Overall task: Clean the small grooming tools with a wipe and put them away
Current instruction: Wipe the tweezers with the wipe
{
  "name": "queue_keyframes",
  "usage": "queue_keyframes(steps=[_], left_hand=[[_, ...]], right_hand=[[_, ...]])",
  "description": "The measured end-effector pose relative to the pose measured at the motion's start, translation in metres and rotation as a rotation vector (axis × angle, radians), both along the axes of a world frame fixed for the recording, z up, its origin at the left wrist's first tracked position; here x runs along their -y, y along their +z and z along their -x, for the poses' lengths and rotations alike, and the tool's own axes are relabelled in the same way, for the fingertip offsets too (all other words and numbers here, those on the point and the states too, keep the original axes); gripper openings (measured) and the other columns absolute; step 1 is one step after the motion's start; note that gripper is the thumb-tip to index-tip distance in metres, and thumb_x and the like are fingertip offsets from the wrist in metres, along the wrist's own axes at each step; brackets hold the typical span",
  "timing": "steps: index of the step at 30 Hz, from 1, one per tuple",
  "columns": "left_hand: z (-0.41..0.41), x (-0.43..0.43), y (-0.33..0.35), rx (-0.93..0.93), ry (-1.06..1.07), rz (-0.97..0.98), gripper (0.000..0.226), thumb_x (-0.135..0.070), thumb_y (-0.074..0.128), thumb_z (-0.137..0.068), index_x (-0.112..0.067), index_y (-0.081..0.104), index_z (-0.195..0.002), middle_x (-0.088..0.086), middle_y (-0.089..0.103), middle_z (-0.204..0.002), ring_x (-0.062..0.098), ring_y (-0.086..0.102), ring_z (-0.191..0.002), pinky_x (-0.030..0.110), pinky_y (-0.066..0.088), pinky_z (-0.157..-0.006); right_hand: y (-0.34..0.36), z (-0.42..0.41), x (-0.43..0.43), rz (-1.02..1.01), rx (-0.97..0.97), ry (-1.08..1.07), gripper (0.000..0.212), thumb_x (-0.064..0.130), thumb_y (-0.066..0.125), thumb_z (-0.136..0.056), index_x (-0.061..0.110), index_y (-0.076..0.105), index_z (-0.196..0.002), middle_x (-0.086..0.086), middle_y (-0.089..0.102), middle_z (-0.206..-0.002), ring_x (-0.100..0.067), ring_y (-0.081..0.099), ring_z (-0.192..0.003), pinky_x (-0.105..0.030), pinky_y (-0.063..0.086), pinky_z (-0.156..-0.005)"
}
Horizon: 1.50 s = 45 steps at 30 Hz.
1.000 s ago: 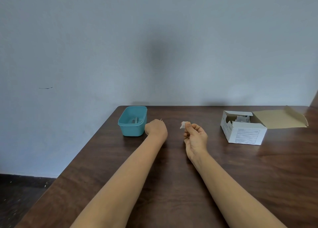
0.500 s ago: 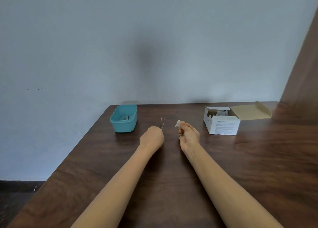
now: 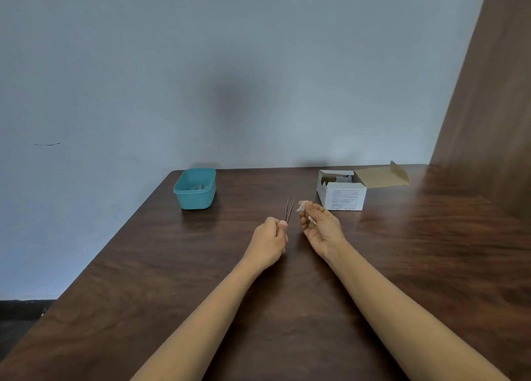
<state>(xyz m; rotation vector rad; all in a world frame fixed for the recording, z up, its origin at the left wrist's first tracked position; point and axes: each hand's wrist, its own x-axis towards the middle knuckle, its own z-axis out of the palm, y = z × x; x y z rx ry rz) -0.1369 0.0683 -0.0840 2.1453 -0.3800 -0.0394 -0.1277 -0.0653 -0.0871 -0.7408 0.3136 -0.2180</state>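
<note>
1. Tweezers (image 3: 289,211): held upright above the table (image 3: 287,294), prongs pointing up and away, tips slightly apart. The lower end sits in the left hand (image 3: 270,237).
2. Left hand: fingers curled, with thumb and fingertips pinching the tweezers at the base. Back of the hand faces the camera. The forearm extends over the table.
3. Right hand (image 3: 320,225): palm turned up and toward the left hand, fingers curled inward. Thumb and forefinger pinch a small white wipe (image 3: 302,206), which sticks out above the fingertips.
4. Wipe and tweezers: just beside each other, with a narrow gap between them and no contact.
5. Tub (image 3: 195,199): teal, open-topped, at the far left of the table near the wall (image 3: 258,64). 1 small metal item (image 3: 199,186) lies inside; its type cannot be told.
6. Box (image 3: 342,199): white cardboard, at the far right of the table, with its lid flap folded open to the right. Packets show inside. It stands just beyond the right hand, apart from it.
</note>
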Motion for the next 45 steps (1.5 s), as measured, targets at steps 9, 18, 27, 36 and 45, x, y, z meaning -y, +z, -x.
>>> queue_keyframes(steps=[9,18,27,36,45], left_hand=[[0.002,-0.004,-0.016,0.143,-0.056,-0.089,0.028,-0.036,0.031,-0.103,-0.015,0.049,-0.096,-0.004,0.057,-0.078,0.011,0.053,-0.066,0.035,0.049,-0.069],[-0.001,-0.003,-0.018,0.205,-0.037,-0.158,0.025,-0.034,0.032,-0.102,-0.016,0.048,-0.096,0.003,0.062,-0.083,0.016,0.057,-0.068,0.04,0.051,-0.067],[-0.003,-0.002,-0.019,0.234,0.038,-0.187,0.024,-0.032,0.033,-0.102,-0.014,0.049,-0.101,0.005,0.063,-0.085,0.019,0.06,-0.071,0.041,0.052,-0.066],[-0.002,-0.005,-0.016,0.263,0.055,-0.214,0.02,-0.029,0.035,-0.102,-0.014,0.047,-0.098,0.006,0.064,-0.084,0.019,0.06,-0.069,0.037,0.05,-0.063],[-0.002,-0.004,-0.015,0.259,0.019,-0.223,0.016,-0.031,0.036,-0.102,-0.019,0.044,-0.095,0.004,0.064,-0.085,0.018,0.063,-0.068,0.039,0.056,-0.069]], right_hand=[[-0.005,0.007,0.004,0.047,0.037,-0.049,0.017,-0.003,0.059,-0.088,0.008,0.054,-0.077,-0.008,0.064,-0.084,-0.015,0.059,-0.069,-0.018,0.05,-0.054],[-0.005,0.006,0.004,0.114,0.036,-0.038,0.017,0.0,0.065,-0.085,0.011,0.056,-0.075,-0.004,0.066,-0.073,-0.011,0.063,-0.064,-0.019,0.05,-0.057],[-0.005,0.008,0.004,0.129,0.062,-0.042,0.017,0.0,0.066,-0.084,0.011,0.056,-0.076,-0.005,0.066,-0.073,-0.009,0.064,-0.063,-0.018,0.051,-0.057],[-0.004,0.01,0.002,0.128,0.097,-0.024,0.015,-0.004,0.065,-0.084,0.009,0.057,-0.083,-0.003,0.067,-0.07,-0.009,0.067,-0.063,-0.016,0.053,-0.055],[-0.002,0.012,0.003,0.143,0.08,-0.013,0.02,-0.005,0.067,-0.081,0.011,0.056,-0.085,-0.007,0.066,-0.079,-0.014,0.065,-0.071,-0.018,0.053,-0.057]])
